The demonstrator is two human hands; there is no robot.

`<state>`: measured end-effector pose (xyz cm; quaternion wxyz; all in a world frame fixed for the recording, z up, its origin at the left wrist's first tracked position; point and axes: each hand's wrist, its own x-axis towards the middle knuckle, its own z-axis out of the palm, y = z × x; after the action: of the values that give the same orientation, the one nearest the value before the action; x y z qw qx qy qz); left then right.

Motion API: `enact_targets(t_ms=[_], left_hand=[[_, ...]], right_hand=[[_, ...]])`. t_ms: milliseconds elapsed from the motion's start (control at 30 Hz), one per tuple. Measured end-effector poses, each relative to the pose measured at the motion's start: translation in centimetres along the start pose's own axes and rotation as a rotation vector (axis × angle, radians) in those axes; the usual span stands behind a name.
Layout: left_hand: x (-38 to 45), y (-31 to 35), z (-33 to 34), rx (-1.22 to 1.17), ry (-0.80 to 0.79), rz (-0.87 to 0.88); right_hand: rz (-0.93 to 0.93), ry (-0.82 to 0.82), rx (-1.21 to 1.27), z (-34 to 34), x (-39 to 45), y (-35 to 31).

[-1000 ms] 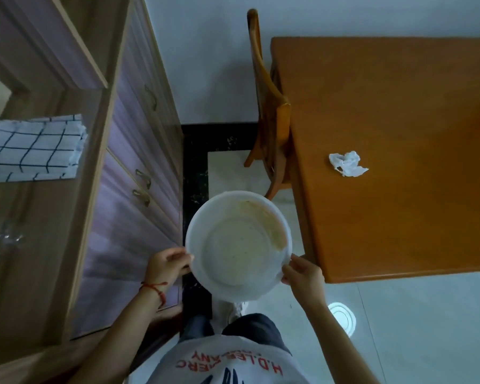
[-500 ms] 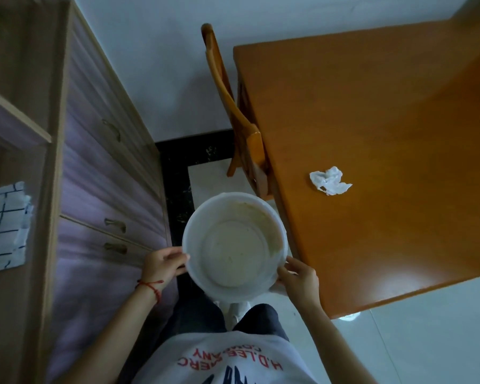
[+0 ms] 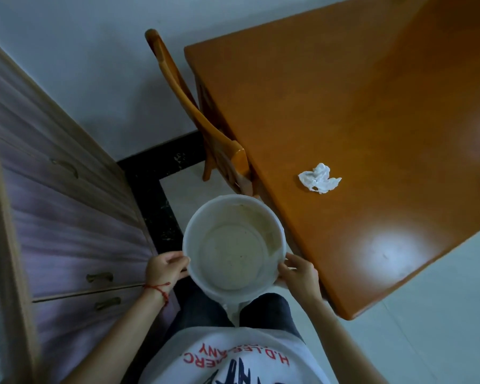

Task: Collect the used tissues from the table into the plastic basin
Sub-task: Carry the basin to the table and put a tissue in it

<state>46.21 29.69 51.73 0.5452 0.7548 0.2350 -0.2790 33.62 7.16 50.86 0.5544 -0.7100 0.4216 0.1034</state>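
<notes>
The white plastic basin [image 3: 233, 250] is carried level in front of the person's body, just off the near left edge of the orange wooden table [image 3: 372, 231] and lower than its top. The left hand [image 3: 165, 268] is closed on the rim at one side and the right hand [image 3: 299, 274] is closed on the rim opposite. A two-sided hold like this keeps the wide, light basin from tipping and leaves its mouth open upward to receive things. It is empty, with only brownish staining on its inner wall and floor.

One crumpled white tissue [image 3: 319, 179] lies on the table, a little in from the left edge and well apart from the basin; no other tissue shows on the visible part of the top. A wooden chair [image 3: 194, 112] is tucked against that same edge. Since both hands are occupied, one will likely need to let go, or the basin be set on the table, before the tissue can be picked up.
</notes>
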Motion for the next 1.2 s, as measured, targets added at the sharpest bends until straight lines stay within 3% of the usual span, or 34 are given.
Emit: enact_targets(t_ms=[267,367,600,700,1000,1200], left_hand=[[1.5,1.0,0.7,0.036,-0.036,0.006],[1.8,1.1,1.0,0.034,-0.027,-0.006],[1.8,1.4,1.1,0.061,0.001,0.014],[1.7,1.4,1.1,0.082,0.014,0.025],[1.2,2.0,1.6,0.115,0.028,0.044],[1.9,1.9,1.3,0.107,0.035,-0.007]], right_hand=[[0.012,0.018,0.032,-0.3,0.6,-0.1],[-0.019,0.032,-0.082,-1.2,0.8,-0.5],[-0.283,0.410,-0.133,-5.7,4.1,-4.5],[-0.368,0.502,-0.220,-7.2,7.7,-6.7],[-0.355,0.346,-0.518,-8.0,14.6,-8.5],[-0.423,0.420,-0.500,-7.9,14.5,-7.4]])
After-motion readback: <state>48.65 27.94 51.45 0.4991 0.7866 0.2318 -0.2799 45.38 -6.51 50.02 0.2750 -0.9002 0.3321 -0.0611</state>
